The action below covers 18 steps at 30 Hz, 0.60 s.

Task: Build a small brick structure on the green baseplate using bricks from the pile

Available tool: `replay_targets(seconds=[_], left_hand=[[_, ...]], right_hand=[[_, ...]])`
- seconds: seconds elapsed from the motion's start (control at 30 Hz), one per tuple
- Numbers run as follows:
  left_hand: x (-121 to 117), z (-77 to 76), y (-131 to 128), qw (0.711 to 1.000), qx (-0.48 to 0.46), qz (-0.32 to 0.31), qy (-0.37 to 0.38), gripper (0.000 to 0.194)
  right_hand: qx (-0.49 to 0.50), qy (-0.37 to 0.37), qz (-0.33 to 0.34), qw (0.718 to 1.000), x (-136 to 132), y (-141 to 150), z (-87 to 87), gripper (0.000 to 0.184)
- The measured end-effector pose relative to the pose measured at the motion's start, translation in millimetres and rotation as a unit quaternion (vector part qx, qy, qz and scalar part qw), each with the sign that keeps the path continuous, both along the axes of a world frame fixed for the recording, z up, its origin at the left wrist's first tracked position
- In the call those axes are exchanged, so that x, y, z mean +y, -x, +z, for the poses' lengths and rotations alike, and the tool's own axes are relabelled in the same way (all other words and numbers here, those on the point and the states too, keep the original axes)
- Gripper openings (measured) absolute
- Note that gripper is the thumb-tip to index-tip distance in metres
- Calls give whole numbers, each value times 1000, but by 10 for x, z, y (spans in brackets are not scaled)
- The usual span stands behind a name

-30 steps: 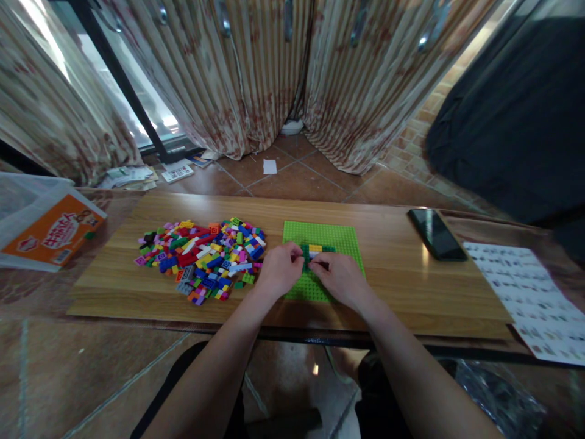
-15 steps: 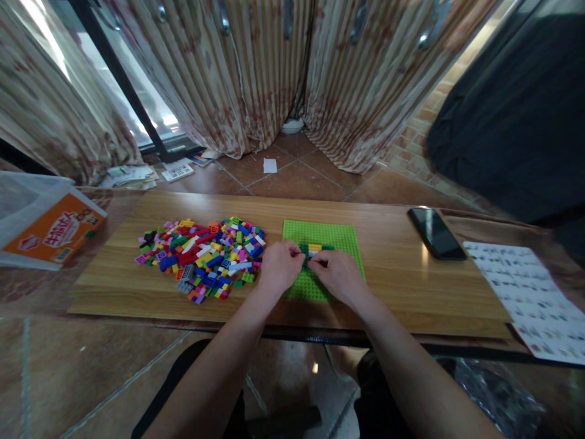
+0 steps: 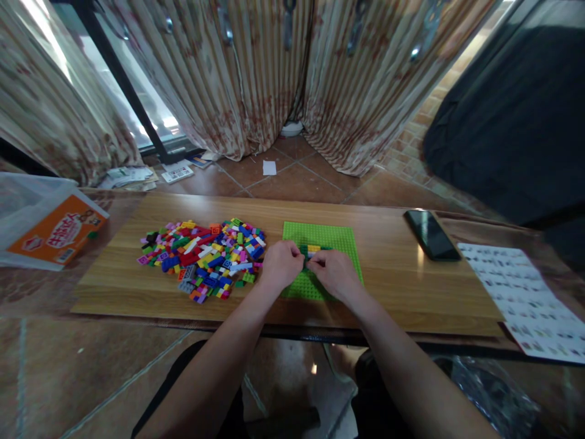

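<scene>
Place: looks like a home, prob. sitting rm by a window
Curtains (image 3: pixel 256 91): floor-length, striped w/ reddish pattern, across far side
Window (image 3: pixel 117 100): dark-framed glass at L, daylight thru gap
Floor (image 3: pixel 315 189): brown tiles, laid diag., w/ loose papers (image 3: pixel 128 176) nr curtain hem
Counter (image 3: pixel 402 292): low, wood-grain top, brownish cloth (image 3: pixel 498 230) under
Play stuff: toy bricks (image 3: pixel 205 253) in multicol. heap, green baseplate (image 3: pixel 336 235) alongside
Personal item: phone (image 3: pixel 431 235) on counter, R end

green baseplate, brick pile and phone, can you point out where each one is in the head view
Green baseplate (image 3: pixel 319 234): head view, bare studded strip near its far edge.
Brick pile (image 3: pixel 205 259): head view, middle of the heap.
Phone (image 3: pixel 432 235): head view, middle of its dark screen.
</scene>
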State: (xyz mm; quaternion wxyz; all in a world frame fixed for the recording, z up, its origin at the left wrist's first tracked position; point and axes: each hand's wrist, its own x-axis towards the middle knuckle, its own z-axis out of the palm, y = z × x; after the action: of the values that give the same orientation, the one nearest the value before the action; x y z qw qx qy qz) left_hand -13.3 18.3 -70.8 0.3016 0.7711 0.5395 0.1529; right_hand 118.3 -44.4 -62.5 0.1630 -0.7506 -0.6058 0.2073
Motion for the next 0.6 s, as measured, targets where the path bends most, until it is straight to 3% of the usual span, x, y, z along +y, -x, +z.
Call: replay_targets(seconds=[0.2,0.43,0.6], left_hand=[[-19,25,38,999,-31,-10,2,16],[143,7,117,993,-114,-1,33,26],[157,57,147,991,-130,-24,32,13]], right_hand=[[96,-46,2,994,-17,-163,17,32],[130,-197,-208,949,8,-494,149,35],[146,-211,-247,935,-9,-619,132,36]])
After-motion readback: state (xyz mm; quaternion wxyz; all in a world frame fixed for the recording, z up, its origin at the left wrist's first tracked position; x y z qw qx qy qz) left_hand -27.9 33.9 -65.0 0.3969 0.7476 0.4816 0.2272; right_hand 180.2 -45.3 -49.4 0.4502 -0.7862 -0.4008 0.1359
